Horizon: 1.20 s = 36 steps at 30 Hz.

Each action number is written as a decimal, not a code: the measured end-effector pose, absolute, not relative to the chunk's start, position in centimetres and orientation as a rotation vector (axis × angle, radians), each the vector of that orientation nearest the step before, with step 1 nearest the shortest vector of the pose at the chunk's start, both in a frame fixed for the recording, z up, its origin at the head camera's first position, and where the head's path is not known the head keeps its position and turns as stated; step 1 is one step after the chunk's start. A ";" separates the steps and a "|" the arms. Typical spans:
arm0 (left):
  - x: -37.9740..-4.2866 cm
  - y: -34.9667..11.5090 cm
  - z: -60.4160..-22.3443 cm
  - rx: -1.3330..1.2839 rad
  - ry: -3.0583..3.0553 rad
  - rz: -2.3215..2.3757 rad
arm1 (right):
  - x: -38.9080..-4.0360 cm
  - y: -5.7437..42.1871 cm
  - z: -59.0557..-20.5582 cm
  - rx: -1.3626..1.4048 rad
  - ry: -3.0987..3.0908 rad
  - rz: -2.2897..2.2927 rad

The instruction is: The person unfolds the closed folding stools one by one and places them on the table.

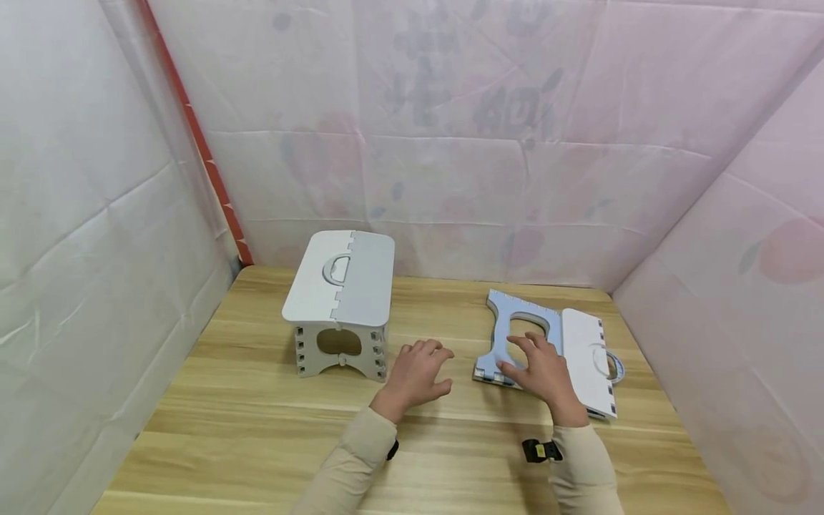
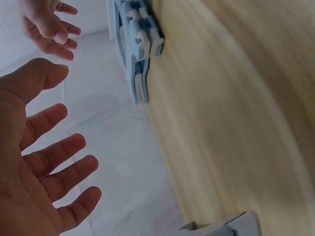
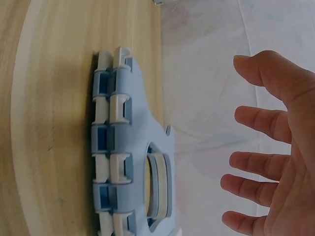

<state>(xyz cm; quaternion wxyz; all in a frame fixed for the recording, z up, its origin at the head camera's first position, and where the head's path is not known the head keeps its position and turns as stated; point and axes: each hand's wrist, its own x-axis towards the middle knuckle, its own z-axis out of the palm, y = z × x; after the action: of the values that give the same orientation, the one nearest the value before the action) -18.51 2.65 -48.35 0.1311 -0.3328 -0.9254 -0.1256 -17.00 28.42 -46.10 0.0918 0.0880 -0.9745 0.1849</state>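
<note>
A folding step stool (image 1: pixel 367 279), white and grey with a handle in its top, stands unfolded at the left of the table. Flat on the table to the right lies a folded blue and white stool (image 1: pixel 582 350), its blue leg panel toward the middle. My left hand (image 1: pixel 415 375) hovers just right of the standing stool, fingers spread and holding nothing. Above the blue panel is my right hand (image 1: pixel 541 368); the right wrist view shows its fingers apart from the folded stool's hinged edge (image 3: pixel 112 147).
The wood-grain table (image 1: pixel 257 422) ends at a back wall of pale printed sheeting (image 1: pixel 444 186). Similar sheeting (image 1: pixel 740 307) hangs along the right side, close to the folded stool. A red strip (image 1: pixel 206 157) runs down the back left corner.
</note>
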 end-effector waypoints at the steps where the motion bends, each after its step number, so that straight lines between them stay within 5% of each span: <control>1: -18.4 2.8 -48.5 -0.955 -2.700 -0.361 | -16.9 28.6 -46.2 0.252 -2.896 0.551; 36: -19.9 6.9 -52.2 -0.877 -2.796 -0.552 | -16.1 33.6 -48.0 0.039 -2.909 0.535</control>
<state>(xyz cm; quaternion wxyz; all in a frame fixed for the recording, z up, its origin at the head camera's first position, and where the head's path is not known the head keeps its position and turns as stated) -19.92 6.86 -52.19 0.0800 -0.2931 -0.9347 -0.1846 -16.14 33.61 -48.02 0.0916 0.0130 -0.9793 0.1803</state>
